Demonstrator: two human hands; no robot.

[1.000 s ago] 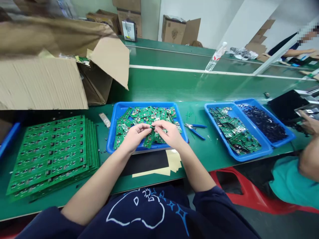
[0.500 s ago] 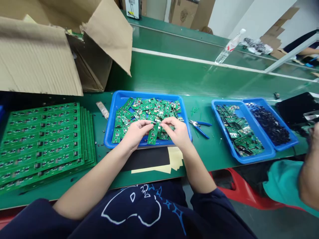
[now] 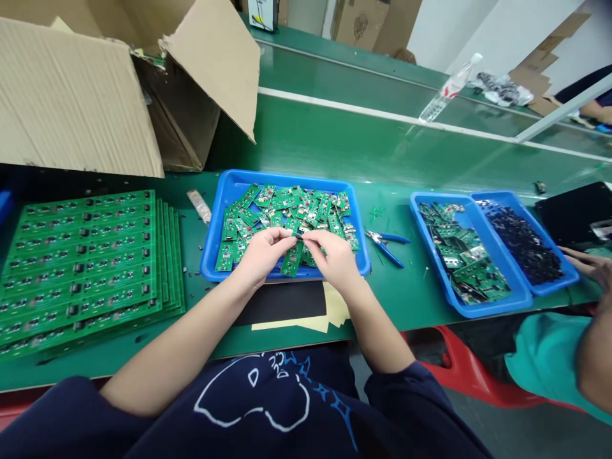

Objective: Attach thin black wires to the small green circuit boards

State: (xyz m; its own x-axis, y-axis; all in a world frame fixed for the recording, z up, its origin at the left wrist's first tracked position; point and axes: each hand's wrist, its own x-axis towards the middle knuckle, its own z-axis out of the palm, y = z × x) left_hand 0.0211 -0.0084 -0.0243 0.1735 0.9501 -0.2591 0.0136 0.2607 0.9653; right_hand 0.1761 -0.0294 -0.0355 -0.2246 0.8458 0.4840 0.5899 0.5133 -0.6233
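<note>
Over the blue tray (image 3: 287, 179), left hand (image 3: 261, 254) and right hand (image 3: 335, 256) pinch a green board (image 3: 291, 260) at its far end, seemingly steadying it

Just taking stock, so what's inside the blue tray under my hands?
Small green circuit boards lie heaped in the tray. Your left hand and right hand cover some; lower layers are hidden.

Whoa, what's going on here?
Someone is busy over a blue tray of small green circuit boards. The left hand pinches one board; the right hand is at its top end, by a dark bit too small to make out. Blue-handled pliers lie right of the tray; bigger green boards are stacked to its left.
</note>
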